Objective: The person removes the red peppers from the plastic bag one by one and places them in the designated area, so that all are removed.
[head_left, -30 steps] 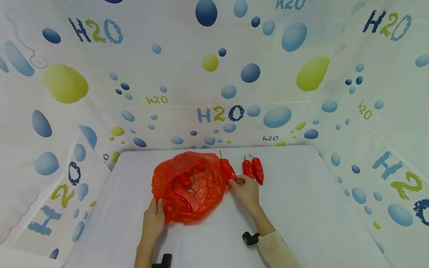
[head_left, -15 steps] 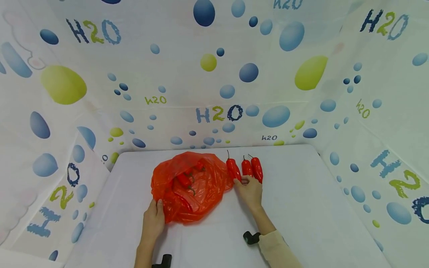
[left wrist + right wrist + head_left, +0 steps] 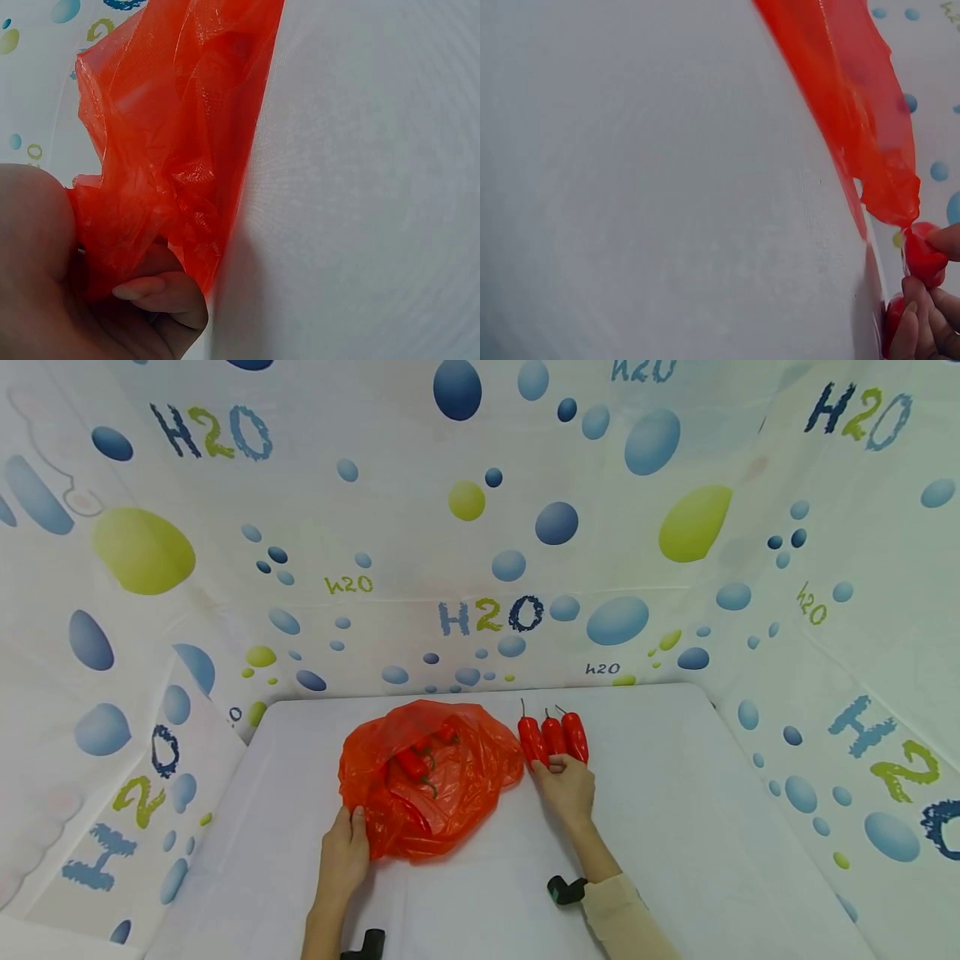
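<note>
A red plastic bag lies with its mouth facing up, and several red chili peppers with green stems show inside. My left hand grips the bag's near left edge; in the left wrist view the fingers curl round the bunched plastic. To the right of the bag, my right hand pinches the lower end of a red chili pepper between thumb and fingers. Two more chili peppers, one in the middle and one at the right, lie beside it, their lower ends partly behind the hand.
The white table spreads around the bag, with its back edge just beyond the peppers. A white backdrop with blue and green spots stands behind and at both sides. A dark wrist camera sits by the right sleeve.
My right hand has moved right with the chili pepper, from the bag's edge to a spot beside the two other peppers. My left hand stays on the bag.
</note>
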The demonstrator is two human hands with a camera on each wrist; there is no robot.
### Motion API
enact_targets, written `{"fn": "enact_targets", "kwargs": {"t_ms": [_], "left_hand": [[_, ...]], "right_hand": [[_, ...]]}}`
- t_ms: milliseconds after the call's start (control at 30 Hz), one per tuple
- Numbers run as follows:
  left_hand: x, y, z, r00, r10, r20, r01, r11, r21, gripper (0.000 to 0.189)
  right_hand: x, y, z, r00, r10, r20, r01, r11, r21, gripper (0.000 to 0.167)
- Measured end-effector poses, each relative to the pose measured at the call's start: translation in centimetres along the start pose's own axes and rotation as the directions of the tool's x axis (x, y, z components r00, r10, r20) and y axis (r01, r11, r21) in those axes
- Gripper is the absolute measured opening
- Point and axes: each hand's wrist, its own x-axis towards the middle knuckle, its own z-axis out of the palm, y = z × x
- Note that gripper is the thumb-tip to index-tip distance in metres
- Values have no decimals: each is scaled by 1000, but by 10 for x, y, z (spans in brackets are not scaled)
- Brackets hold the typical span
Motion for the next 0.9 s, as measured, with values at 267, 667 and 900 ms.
{"fn": "enact_targets", "kwargs": {"t_ms": [267, 667, 900], "left_hand": [[0, 0, 0, 1000, -3, 9, 3, 1000, 3, 33], [0, 1, 0, 1000, 14, 1, -14, 1000, 2, 33], [-1, 4, -1, 1000, 6, 14, -6, 1000, -1, 31]], "right_hand": [[5, 6, -2, 999, 27, -36, -29, 998, -54, 33], [6, 5, -12, 999, 31, -44, -38, 987, -155, 34], [9, 9, -15, 999, 40, -34, -47, 968, -245, 33]]}}
